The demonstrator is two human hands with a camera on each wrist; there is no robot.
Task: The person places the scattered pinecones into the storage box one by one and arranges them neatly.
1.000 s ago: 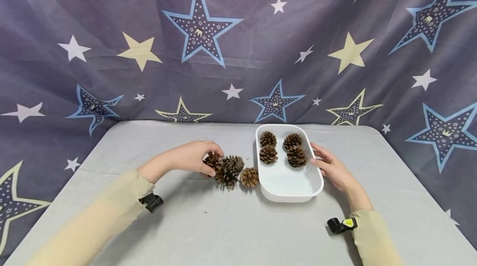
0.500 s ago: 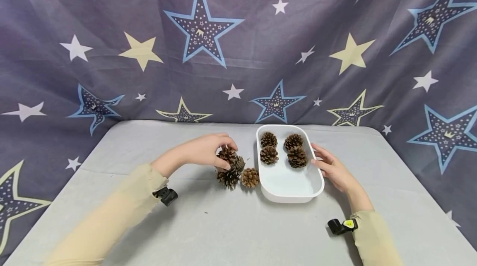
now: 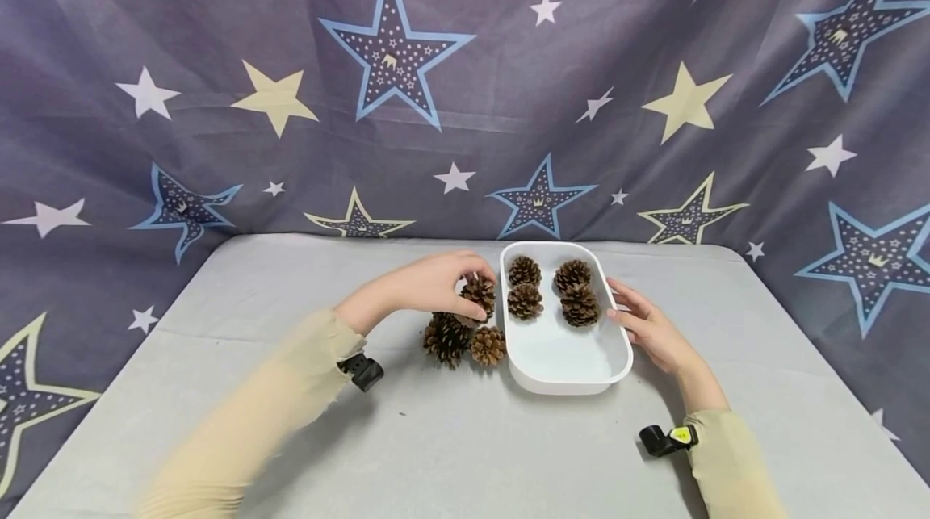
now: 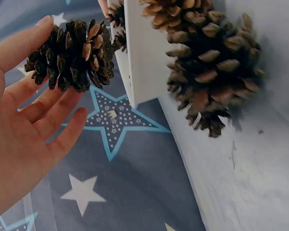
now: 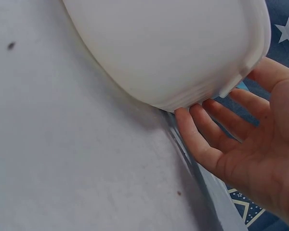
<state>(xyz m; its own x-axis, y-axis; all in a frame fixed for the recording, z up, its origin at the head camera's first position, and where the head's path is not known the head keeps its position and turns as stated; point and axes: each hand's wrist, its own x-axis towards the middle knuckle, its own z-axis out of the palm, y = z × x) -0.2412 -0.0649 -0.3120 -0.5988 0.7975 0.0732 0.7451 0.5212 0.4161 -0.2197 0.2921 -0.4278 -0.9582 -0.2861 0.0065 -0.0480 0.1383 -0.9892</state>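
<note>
Only head view shows the tray's (image 3: 565,355) four pinecones (image 3: 525,302).

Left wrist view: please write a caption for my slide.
The left hand holds a pine cone near a white container; more cones lie on the grey table.

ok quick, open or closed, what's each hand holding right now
Left hand: closed, holding a pine cone.
Right hand: closed lightly on the edge of the white tub.
</note>
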